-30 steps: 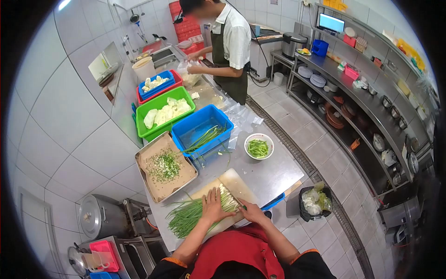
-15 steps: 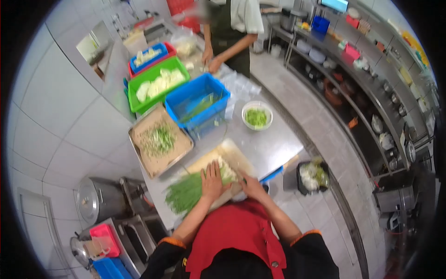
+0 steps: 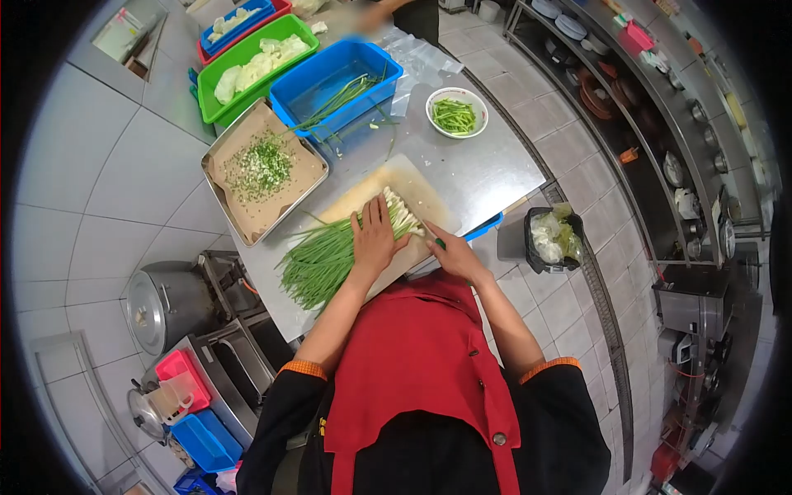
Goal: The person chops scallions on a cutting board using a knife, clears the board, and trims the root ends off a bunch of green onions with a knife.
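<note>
A bunch of green onions [image 3: 318,262] lies across a cutting board [image 3: 345,204], its white ends toward the right. My left hand [image 3: 375,243] rests flat on the bunch near those ends, fingers stretched out. At the board's right edge, my right hand [image 3: 455,257] is closed around a knife [image 3: 440,243]. A bit of its green handle shows, and the blade is mostly hidden. Beyond the board, a paper-lined tray [image 3: 221,216] holds chopped green onion [image 3: 262,167]. A blue bin [image 3: 355,110] contains a few loose stalks.
A white bowl [image 3: 483,120] of cut green vegetables stands on the steel table [image 3: 503,169]. A green bin [image 3: 210,106] holds pale leaves. A black-lined waste bin [image 3: 532,256] is on the floor at right. A co-worker's arm [image 3: 379,15] reaches in at the far end.
The view has tilted down, so the table sits higher and the co-worker is mostly out of frame. My hands keep about the same places on the green onions and knife.
</note>
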The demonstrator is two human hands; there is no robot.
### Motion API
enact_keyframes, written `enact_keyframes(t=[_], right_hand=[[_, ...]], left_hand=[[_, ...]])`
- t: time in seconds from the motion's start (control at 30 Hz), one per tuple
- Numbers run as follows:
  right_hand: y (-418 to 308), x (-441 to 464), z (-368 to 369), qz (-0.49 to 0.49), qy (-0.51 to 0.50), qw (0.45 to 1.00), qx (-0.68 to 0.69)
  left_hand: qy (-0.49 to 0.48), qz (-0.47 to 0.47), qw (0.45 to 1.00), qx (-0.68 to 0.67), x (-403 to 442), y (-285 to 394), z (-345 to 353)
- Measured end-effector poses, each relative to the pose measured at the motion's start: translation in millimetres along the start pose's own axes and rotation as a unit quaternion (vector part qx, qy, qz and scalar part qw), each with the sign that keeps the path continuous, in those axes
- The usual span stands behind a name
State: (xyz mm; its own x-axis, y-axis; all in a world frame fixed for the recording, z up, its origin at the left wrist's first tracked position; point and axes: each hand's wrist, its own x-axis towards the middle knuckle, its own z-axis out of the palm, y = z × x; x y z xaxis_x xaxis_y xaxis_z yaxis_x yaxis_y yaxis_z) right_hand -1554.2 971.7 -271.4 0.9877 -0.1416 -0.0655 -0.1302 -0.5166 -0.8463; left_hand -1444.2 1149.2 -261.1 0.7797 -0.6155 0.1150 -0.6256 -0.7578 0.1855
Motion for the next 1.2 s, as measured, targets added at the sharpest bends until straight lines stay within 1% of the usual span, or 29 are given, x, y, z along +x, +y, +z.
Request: enact_keyframes(t=[0.03,0.1,0.13,0.2,0.23,0.3,0.33,0.37,0.4,0.47,0.5,0.53,0.57,0.63,0.67,0.7,0.73,0.77,0.8,0.87,0.93,0.97,1.0,1.03,1.07,1.1,1.13,1.2], right_hand=[[-3.8,-0.1,-5.0,0.001,-0.003,1.000,0.001],[-22.9,1.2,-20.9,0.123,-0.047,0.991,0.021],[-27.8,0.5,-25.3,0.124,-0.043,0.991,0.021],[-32.2,-4.1,-30.9,0.210,-0.035,0.977,0.034],[-27.8,-7.5,-27.6,0.214,-0.032,0.976,0.036],[-7.0,-14.5,-16.0,0.083,-0.008,0.996,-0.040],[3.0,-15.7,-8.2,-0.007,0.000,1.000,-0.012],[8.2,-15.2,-2.1,0.024,-0.016,1.000,-0.005],[-4.3,-16.0,-3.9,0.071,-0.018,0.997,0.023],[-14.0,-10.6,-1.5,0.149,-0.036,0.987,0.042],[34.6,-3.2,37.7,0.027,0.034,0.999,0.025],[-8.5,-9.2,15.2,0.102,0.001,0.995,0.005],[6.9,-4.2,26.9,0.095,0.019,0.995,0.017],[-9.6,-2.2,11.1,0.109,-0.010,0.994,0.017],[-14.1,-0.4,9.6,0.132,-0.009,0.991,0.015],[-16.1,1.9,10.0,0.152,-0.014,0.988,0.014],[-14.4,4.5,12.6,0.165,0.010,0.986,0.018],[-11.6,6.5,17.3,0.149,0.008,0.989,0.019],[-10.1,7.7,19.9,0.133,0.003,0.991,0.019],[-19.9,5.5,15.4,0.148,0.018,0.988,0.028],[-33.8,-0.6,-2.8,0.180,-0.027,0.979,0.090],[-25.8,2.8,6.6,0.138,0.014,0.989,0.053],[-28.8,1.9,4.3,0.135,0.010,0.989,0.054],[-26.9,5.0,8.4,0.139,0.015,0.989,0.045],[-1.6,20.6,29.6,0.100,0.036,0.994,-0.012],[-4.5,18.3,26.3,0.105,0.025,0.994,0.006],[-2.6,18.7,27.1,0.105,0.026,0.994,0.002],[-2.7,20.6,27.0,0.100,0.024,0.995,-0.012]], left_hand=[[-0.002,-0.002,1.000,0.000,2.0,2.4,0.1],[-0.006,-0.009,1.000,-0.018,5.5,5.8,-0.8],[-0.006,-0.005,1.000,-0.019,6.8,7.1,-4.0],[-0.035,-0.017,0.999,-0.011,6.9,10.1,-10.2],[-0.039,-0.013,0.999,-0.012,6.6,11.4,-14.3],[-0.046,-0.018,0.999,-0.020,9.2,15.7,-19.7],[-0.046,-0.004,0.999,-0.026,11.3,17.2,-18.0],[-0.055,-0.016,0.998,-0.018,11.1,17.5,-16.0],[-0.065,-0.017,0.998,-0.012,11.0,18.5,-13.2],[-0.014,0.009,0.997,-0.073,8.8,4.2,11.2],[-0.013,0.021,0.998,-0.052,7.1,1.2,11.6],[-0.004,0.031,0.998,-0.060,7.2,-0.5,11.0],[-0.032,0.018,0.997,-0.068,10.2,-5.8,7.3],[-0.035,0.029,0.987,-0.152,21.2,-22.0,-1.2],[-0.038,0.023,0.982,-0.185,26.9,-33.6,0.2],[-0.035,0.041,0.979,-0.194,30.0,-36.7,-6.1],[-0.031,0.055,0.977,-0.205,34.0,-38.9,-13.0],[-0.030,0.076,0.977,-0.196,37.8,-44.5,-14.0],[-0.045,0.075,0.977,-0.195,42.5,-45.6,-17.4],[-0.031,0.085,0.976,-0.199,48.4,-55.8,-11.1],[-0.015,0.111,0.980,-0.162,54.9,-64.0,-8.6],[-0.034,0.075,0.979,-0.185,59.3,-67.3,-2.9],[-0.057,0.049,0.980,-0.185,66.8,-71.7,2.2],[-0.087,0.048,0.987,-0.123,81.5,-77.2,3.7],[-0.049,0.094,0.988,-0.111,92.5,-77.4,3.6],[-0.030,0.145,0.977,-0.156,115.7,-79.7,2.3],[-0.057,0.199,0.960,-0.187,147.5,-79.1,-3.7],[-0.093,0.242,0.912,-0.317,233.0,-99.0,8.5]])
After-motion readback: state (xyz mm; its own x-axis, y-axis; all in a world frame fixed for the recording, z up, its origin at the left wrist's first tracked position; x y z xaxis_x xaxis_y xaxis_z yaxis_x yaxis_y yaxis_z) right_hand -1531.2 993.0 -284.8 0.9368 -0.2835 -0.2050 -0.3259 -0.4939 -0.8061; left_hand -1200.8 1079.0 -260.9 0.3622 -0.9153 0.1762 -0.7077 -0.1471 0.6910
